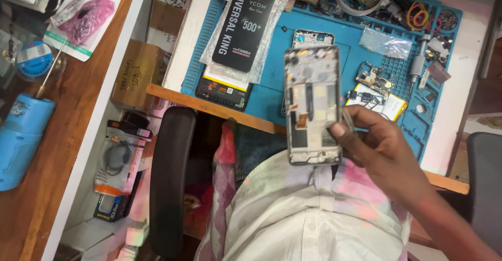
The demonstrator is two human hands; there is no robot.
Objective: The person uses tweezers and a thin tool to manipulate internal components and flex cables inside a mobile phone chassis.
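at 9 o'clock of the view lies a blue cylinder-shaped tool (21, 138) on a brown wooden shelf (78, 99), with a pink bubble bag (86, 18) at 11 o'clock. a black chair armrest (170, 177) stands at 7 o'clock. at 12 o'clock, on the blue work mat (324, 33) of the tabletop (473, 62), rests a black flat box (246, 23) over a phone screen part (222, 91). in the centre is the opened phone frame (312, 104), held upright above the lap, its inside turned to the camera: grey metal rim, pale shields, a small orange flex strip on its left side. the right hand (379, 146) at 4 o'clock is clamped on the right edge of the frame, the thumb pressing on its face. a small circuit board (374, 79) lies on the mat at 2 o'clock. the left hand is not visible.
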